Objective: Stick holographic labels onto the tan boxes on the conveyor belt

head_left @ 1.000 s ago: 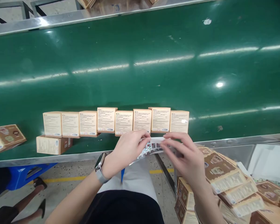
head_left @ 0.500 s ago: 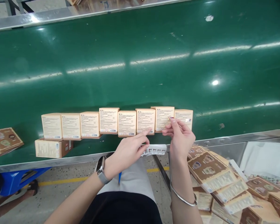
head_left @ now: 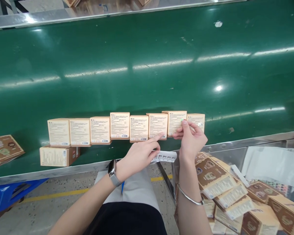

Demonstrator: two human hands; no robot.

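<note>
Green table (head_left: 137, 88), spread beneath and beyond both grips. Heaped brown boxes (head_left: 212, 168), below and to the right of the right-hand grip. Row of eight cartons (head_left: 120, 125), printed faces up, running leftward from the right-hand grip. Left hand (head_left: 140, 157), closed on a strip, index finger extended over the third carton from the right. Right hand (head_left: 192, 140), fingertips pinched on a sticker, at the second carton. White label strip (head_left: 167, 157), jutting rightward from the left-hand grip. Tiny shiny sticker (head_left: 182, 120), at the right-hand fingertips.

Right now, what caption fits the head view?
Right hand at a printed carton in a row, left hand holding a sticker strip.
</note>
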